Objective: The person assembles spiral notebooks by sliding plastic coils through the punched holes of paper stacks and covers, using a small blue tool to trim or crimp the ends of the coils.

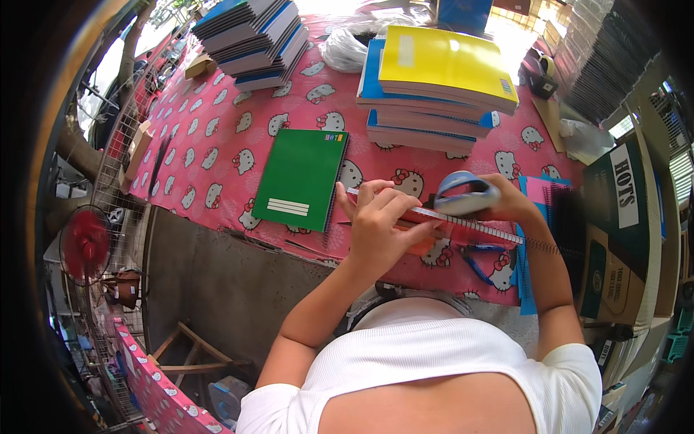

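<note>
My left hand [383,220] is closed on a thin reddish notebook [434,230], seen nearly edge-on above the table. A wire spiral coil [470,223] runs along its edge, and the coil's loose end sticks out to the right past my right forearm. Closed around a blue-and-white looped thing [466,194], my right hand [506,197] is just beyond the coil; motion blur hides its exact kind. Blue-handled pliers [478,264] lie on the table below the notebook. Left of my hands, a green spiral notebook [300,177] lies flat.
A stack of yellow and blue notebooks [448,65] stands beyond my hands, another stack [253,43] at the far left. Blue and pink covers [531,195] and dark coils lie by my right arm. Cardboard boxes [614,217] border the right side. The pink patterned tablecloth [224,155] covers the table.
</note>
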The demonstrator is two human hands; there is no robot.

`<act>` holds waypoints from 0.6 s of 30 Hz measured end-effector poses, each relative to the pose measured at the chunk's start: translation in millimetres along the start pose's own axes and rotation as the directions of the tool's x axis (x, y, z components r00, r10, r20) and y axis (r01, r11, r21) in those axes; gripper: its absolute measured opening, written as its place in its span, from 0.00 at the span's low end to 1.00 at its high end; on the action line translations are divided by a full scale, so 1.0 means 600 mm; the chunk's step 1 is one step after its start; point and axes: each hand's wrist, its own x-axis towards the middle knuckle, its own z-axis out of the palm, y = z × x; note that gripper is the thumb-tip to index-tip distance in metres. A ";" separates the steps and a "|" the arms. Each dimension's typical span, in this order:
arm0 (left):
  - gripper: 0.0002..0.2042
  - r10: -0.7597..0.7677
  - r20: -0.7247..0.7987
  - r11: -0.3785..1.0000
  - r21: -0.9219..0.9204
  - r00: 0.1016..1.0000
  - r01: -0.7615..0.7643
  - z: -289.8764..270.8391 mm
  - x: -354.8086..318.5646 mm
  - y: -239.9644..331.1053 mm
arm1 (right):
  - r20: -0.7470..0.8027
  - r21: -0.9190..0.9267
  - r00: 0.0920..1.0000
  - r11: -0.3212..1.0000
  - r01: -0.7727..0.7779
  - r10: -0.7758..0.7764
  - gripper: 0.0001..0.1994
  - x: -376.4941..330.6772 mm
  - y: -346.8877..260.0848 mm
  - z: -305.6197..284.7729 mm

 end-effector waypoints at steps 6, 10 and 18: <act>0.13 -0.001 -0.044 0.999 -0.052 0.999 -0.001 0.011 0.012 0.002 | -0.110 0.530 0.994 0.847 0.037 0.026 0.20 -0.017 0.023 0.004; 0.15 0.032 -0.047 0.998 -0.051 0.998 -0.034 0.005 0.012 -0.004 | -0.229 -0.003 0.972 0.999 0.049 -0.048 0.21 0.021 0.011 0.009; 0.20 -0.128 -0.066 0.991 -0.047 0.990 0.125 -0.010 0.011 -0.026 | -0.223 0.180 0.968 0.972 0.152 -0.110 0.20 0.040 -0.057 0.014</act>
